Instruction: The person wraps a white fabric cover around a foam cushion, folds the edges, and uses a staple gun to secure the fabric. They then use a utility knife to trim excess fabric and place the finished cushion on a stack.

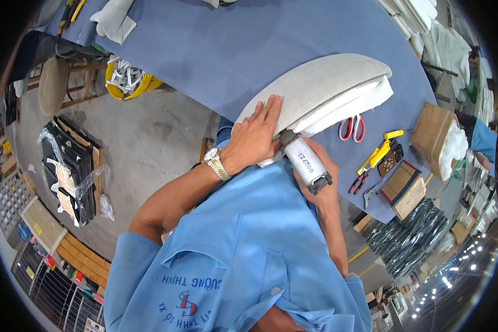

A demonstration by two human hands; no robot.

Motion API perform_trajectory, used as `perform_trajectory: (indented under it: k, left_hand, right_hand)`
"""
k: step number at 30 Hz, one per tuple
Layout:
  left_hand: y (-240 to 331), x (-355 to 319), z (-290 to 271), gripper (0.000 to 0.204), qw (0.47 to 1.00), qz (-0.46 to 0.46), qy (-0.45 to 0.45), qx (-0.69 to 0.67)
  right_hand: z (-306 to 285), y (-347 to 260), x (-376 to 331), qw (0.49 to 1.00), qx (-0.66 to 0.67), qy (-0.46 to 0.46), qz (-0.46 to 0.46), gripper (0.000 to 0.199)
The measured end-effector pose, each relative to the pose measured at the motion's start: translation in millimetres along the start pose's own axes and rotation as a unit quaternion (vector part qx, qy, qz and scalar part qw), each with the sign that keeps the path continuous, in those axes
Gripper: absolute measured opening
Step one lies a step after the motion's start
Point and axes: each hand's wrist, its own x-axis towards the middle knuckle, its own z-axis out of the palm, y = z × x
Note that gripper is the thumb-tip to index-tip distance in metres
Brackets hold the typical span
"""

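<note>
A curved padded upholstery piece [326,80] in light grey fabric lies on the blue-covered table, with white lining cloth [351,108] showing along its near edge. My left hand [252,135] rests on the piece's left end, fingers stretched flat over the fabric; its thumb is partly hidden near the tool. In my right hand [327,171] is a silver-white air staple gun [306,162], gripped from the right side. The gun's nose points at the near edge of the piece, beside my left hand. Whether the nose touches the cloth I cannot tell.
Red-handled scissors [352,129], a yellow tool [375,156], pliers [357,182] and a wooden box [404,191] lie on the table's right side. A cardboard box [432,133] stands beyond. Left on the floor are a yellow bucket [146,84] of scraps and wrapped panels [74,171].
</note>
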Motion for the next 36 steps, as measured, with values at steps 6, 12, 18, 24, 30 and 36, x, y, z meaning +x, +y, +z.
perform_trajectory:
  k: [6, 12, 18, 24, 30, 36]
  left_hand:
    - [-16.7, 10.3, -30.0, 0.108, 0.989, 0.053, -0.083, -0.114]
    - [-58.0, 4.0, -0.3, 0.111, 0.976, 0.082, -0.041, -0.2]
    - [-14.0, -9.8, -15.9, 0.098, 0.996, -0.048, -0.062, -0.053]
    - [-7.5, -14.1, -9.6, 0.095, 0.998, -0.046, -0.04, 0.008]
    - [-3.7, -15.4, -8.5, 0.096, 0.998, -0.05, -0.04, 0.021]
    - [-8.8, -12.4, -7.0, 0.098, 0.999, -0.043, -0.018, 0.012]
  right_hand:
    - [5.1, -7.5, 10.6, 0.999, 0.01, 0.003, -0.051, 0.056]
    - [7.5, 0.4, 18.7, 0.991, 0.02, 0.011, -0.131, 0.06]
    - [3.3, 11.7, 11.4, 0.995, 0.014, 0.009, -0.097, 0.059]
    - [2.9, 17.5, -2.4, 0.995, -0.021, 0.009, -0.096, 0.057]
    - [2.7, 8.2, -2.1, 0.997, -0.039, -0.011, -0.07, 0.057]
    - [6.2, 2.8, 3.4, 0.997, -0.034, -0.007, -0.064, 0.061]
